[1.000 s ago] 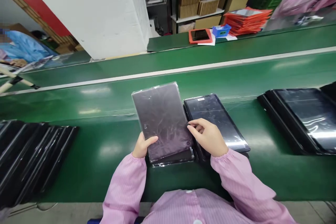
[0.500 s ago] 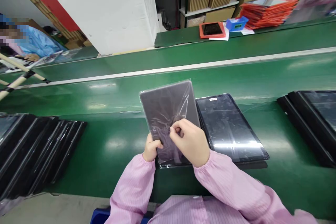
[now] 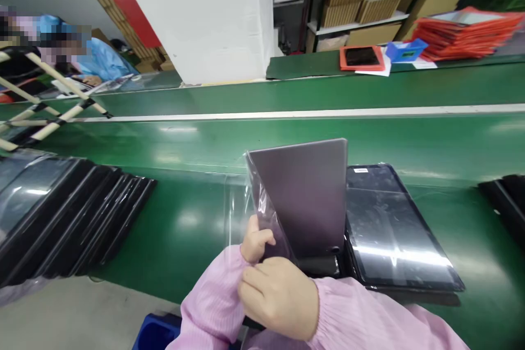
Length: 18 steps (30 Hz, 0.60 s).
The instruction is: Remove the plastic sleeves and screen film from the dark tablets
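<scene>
A grey tablet [image 3: 305, 197] stands tilted up before me, its back bare on the right side. Clear plastic film [image 3: 266, 205] hangs folded away along its left side. My left hand [image 3: 256, 241] grips the tablet's lower left edge, thumb over the film. Just below and in front, my right hand [image 3: 281, 299] is closed with its knuckles up, apparently pinching the film; its fingertips are hidden. To the right, touching or close by, a dark tablet [image 3: 397, 229] lies screen up on another one, with a small white label at its top.
Black wrapped tablets [image 3: 82, 208] lean in a row at left, more [image 3: 506, 202] at right. A green bench [image 3: 192, 213] runs across. Beyond are a tube frame [image 3: 61, 117], a blue tray [image 3: 406, 51], orange sleeves [image 3: 467, 33] and a person in blue [image 3: 109, 60].
My right hand has pulled the film down and left off the tablet's back, moving from the tablet's middle to below my left hand. The view has shifted left.
</scene>
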Motion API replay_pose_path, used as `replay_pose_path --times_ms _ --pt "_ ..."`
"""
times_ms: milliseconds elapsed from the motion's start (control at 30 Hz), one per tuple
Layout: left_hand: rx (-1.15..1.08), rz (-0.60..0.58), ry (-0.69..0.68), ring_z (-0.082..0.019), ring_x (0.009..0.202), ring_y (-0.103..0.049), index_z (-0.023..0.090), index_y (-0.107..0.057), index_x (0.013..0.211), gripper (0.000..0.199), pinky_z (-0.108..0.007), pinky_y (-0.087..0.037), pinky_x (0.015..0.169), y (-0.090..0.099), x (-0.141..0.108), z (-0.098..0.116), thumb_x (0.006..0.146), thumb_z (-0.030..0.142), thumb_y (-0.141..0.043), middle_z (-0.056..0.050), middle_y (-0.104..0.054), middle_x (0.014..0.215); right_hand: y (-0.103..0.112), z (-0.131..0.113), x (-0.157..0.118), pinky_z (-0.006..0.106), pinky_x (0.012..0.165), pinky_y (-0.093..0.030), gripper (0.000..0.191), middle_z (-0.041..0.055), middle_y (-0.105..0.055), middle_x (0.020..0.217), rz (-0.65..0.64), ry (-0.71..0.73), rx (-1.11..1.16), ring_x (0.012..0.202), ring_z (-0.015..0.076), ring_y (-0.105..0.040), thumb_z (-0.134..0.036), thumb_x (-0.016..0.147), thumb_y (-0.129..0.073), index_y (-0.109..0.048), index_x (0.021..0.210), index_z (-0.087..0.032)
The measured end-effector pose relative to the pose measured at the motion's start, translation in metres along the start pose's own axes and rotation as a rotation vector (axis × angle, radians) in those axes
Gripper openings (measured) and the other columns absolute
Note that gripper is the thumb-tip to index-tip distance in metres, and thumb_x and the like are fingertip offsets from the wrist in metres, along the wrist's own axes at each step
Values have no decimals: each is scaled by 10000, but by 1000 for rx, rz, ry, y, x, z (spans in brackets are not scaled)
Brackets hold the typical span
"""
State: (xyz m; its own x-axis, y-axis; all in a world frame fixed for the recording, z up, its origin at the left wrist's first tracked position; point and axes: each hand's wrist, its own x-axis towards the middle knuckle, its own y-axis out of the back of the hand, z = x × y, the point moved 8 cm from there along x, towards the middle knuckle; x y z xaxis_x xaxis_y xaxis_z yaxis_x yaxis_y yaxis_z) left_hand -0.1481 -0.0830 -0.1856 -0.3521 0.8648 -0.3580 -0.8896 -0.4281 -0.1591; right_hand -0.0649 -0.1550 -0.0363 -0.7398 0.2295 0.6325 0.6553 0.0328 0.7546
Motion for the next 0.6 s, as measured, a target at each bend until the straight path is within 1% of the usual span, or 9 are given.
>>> replay_pose_path --times_ms 67,200,267,333,433,500,600 --pt "8 -13 -2 -122 559 -480 184 -568 599 282 -254 -374 528 -4 3 3 405 -9 -634 47 -562 562 -3 -3 -10 336 455 -235 379 -11 -496 585 -48 34 50 492 135 -430 -68 958 -419 -553 622 -181" --pt "-46 -163 -52 -109 499 -437 175 -540 506 161 -262 -334 504 -22 1 15 422 58 -612 31 -539 494 -14 -7 -27 342 451 -230 315 -18 -522 583 -196 85 122 489 134 -440 -141 922 -511 -538 612 -192" --pt "-70 -214 -64 -112 486 -438 176 -552 505 110 -266 -325 497 -28 -1 19 443 97 -596 23 -545 486 -16 -7 -30 344 447 -224 279 -21 -532 581 -237 83 148 487 131 -440 -161 879 -556 -531 604 -194" --pt "-80 -199 -70 -122 498 -462 180 -566 532 107 -275 -344 505 -28 0 20 454 115 -602 17 -565 506 -12 -7 -28 342 445 -215 254 -25 -532 580 -221 84 175 488 128 -435 -158 844 -573 -527 597 -192" --pt "-100 -125 -68 -142 559 -514 190 -576 604 186 -289 -400 547 -21 2 18 444 110 -629 16 -613 579 -5 -10 -22 337 449 -219 250 -29 -520 579 -189 108 206 497 126 -432 -154 844 -565 -525 601 -195" --pt "-106 -112 -21 -141 540 -507 201 -566 652 245 -282 -388 522 -19 3 12 432 106 -621 37 -600 565 0 -10 -18 334 449 -231 258 -29 -515 581 -160 110 219 501 126 -426 -158 865 -542 -533 610 -199" --pt "-132 -89 44 -137 507 -497 209 -556 709 294 -265 -357 478 -15 1 8 426 128 -560 54 -583 555 5 -10 -14 324 443 -261 276 -28 -532 606 -94 94 233 503 121 -422 -169 895 -504 -554 625 -196"
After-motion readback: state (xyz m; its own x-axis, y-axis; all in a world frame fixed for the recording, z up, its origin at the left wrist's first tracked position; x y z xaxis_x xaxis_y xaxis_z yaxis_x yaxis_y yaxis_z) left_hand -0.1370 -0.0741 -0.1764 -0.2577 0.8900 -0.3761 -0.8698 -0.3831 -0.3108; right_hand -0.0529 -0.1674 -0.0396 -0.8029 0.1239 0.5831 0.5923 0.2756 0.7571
